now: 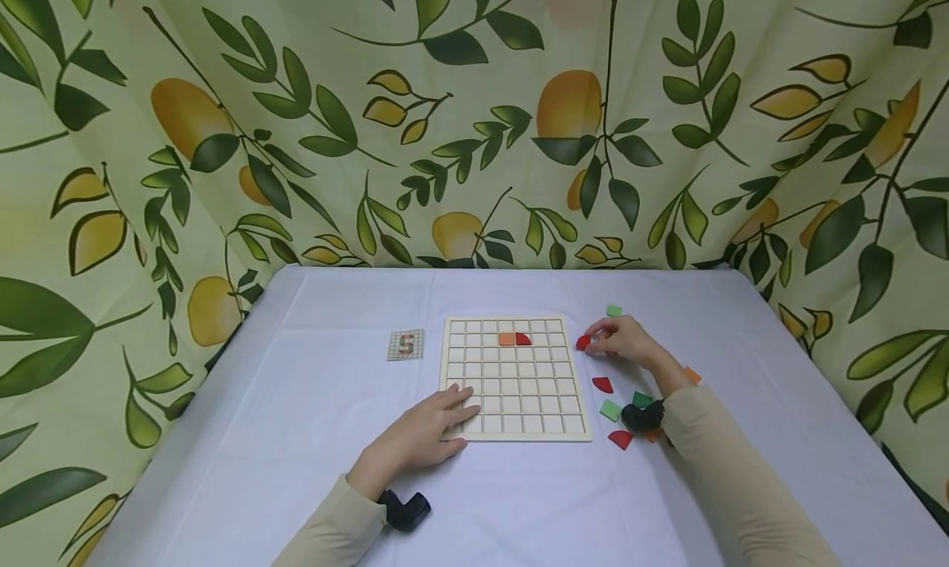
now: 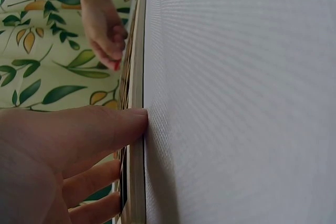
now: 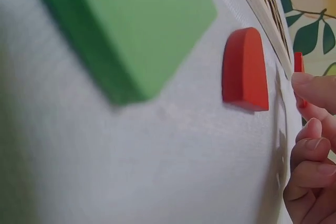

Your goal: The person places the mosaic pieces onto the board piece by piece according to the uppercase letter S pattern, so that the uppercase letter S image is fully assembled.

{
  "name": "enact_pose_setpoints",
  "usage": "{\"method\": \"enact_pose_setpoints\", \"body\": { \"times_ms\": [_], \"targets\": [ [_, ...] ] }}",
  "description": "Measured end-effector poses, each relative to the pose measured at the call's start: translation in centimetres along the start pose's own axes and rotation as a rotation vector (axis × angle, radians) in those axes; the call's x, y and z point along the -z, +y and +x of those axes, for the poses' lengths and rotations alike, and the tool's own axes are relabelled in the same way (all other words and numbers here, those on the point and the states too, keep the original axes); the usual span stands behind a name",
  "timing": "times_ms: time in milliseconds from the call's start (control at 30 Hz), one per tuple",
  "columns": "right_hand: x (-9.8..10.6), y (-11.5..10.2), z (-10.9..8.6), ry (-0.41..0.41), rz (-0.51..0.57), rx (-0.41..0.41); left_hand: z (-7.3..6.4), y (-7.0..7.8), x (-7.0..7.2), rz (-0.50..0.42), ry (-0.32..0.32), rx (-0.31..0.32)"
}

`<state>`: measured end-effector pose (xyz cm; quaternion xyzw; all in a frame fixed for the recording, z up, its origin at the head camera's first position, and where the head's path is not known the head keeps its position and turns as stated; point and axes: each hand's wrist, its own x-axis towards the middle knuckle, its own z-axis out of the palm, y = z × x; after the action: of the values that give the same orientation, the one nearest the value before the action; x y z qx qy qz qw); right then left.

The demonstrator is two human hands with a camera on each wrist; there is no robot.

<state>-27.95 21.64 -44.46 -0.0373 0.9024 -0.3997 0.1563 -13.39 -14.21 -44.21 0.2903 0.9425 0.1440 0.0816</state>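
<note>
A cream grid board (image 1: 511, 437) lies on the white table, with an orange square tile (image 1: 507, 339) and a red quarter-circle tile (image 1: 523, 339) in its second row. My left hand (image 1: 423, 431) rests on the board's lower left corner, fingers spread, the thumb along the near edge. Just right of the board, my right hand (image 1: 624, 341) pinches another red quarter-circle tile (image 1: 583, 343) between thumb and fingertips. The right wrist view shows this red tile (image 3: 298, 62) held above the cloth, the other fingers curled beneath.
Left of the board lies a small pattern card (image 1: 405, 345). Loose tiles are scattered on the right: a red one (image 1: 603, 385), a green square (image 1: 611, 410), another red one (image 1: 620, 440), a far green one (image 1: 614, 311) and an orange one (image 1: 693, 375). A leaf-patterned curtain (image 1: 474, 138) hangs behind.
</note>
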Motion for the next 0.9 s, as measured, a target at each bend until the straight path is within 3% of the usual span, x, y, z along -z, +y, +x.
{"method": "enact_pose_setpoints", "body": {
  "times_ms": [900],
  "targets": [
    [-2.6, -2.2, 0.5, 0.025, 0.116, 0.049, -0.1, 0.1, 0.2, -0.011, 0.006, -0.001]
  ]
}}
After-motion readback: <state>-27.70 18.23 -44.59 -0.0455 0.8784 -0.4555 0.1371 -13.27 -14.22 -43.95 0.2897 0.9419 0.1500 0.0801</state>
